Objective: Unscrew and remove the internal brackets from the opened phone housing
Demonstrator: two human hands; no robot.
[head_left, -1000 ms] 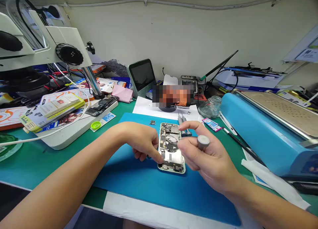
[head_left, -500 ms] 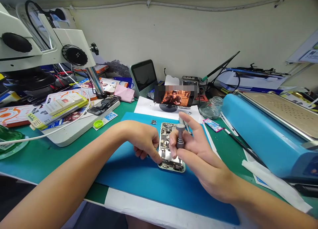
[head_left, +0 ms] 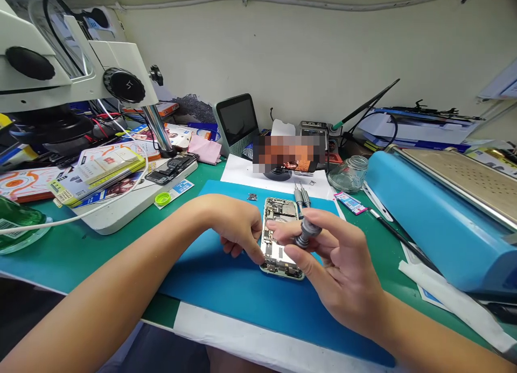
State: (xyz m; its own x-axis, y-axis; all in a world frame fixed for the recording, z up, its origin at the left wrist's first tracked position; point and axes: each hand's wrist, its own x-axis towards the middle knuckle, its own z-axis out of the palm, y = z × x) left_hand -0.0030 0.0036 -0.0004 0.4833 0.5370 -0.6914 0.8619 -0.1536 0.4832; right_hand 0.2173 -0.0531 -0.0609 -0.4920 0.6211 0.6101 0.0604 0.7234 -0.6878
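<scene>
An opened phone (head_left: pixel 278 251) with its inner boards and metal parts bare lies on the blue mat (head_left: pixel 242 313). My left hand (head_left: pixel 238 227) has its fingers curled beside the phone's left side, its thumb pressed on the lower left corner. Over the phone's right side, my right hand (head_left: pixel 343 260) is closed around a small grey screwdriver (head_left: pixel 309 230). This screwdriver is tilted, and its tip is hidden from me. Just beyond it lie more grey screwdrivers (head_left: pixel 299 195). A small dark part (head_left: pixel 252 197) rests on the mat beyond my left hand.
A microscope (head_left: pixel 121 71) stands at left over boxes and another opened phone (head_left: pixel 172 168). Behind the mat are a propped phone screen (head_left: pixel 283 154), a smart display (head_left: pixel 238 119) and a glass jar (head_left: pixel 355 171). A blue machine (head_left: pixel 436 222) takes up the right.
My right hand has lifted and shifted right, tilting the screwdriver from upright. Screwdrivers behind it show more clearly. My left hand keeps its place on the phone; the view has shifted slightly.
</scene>
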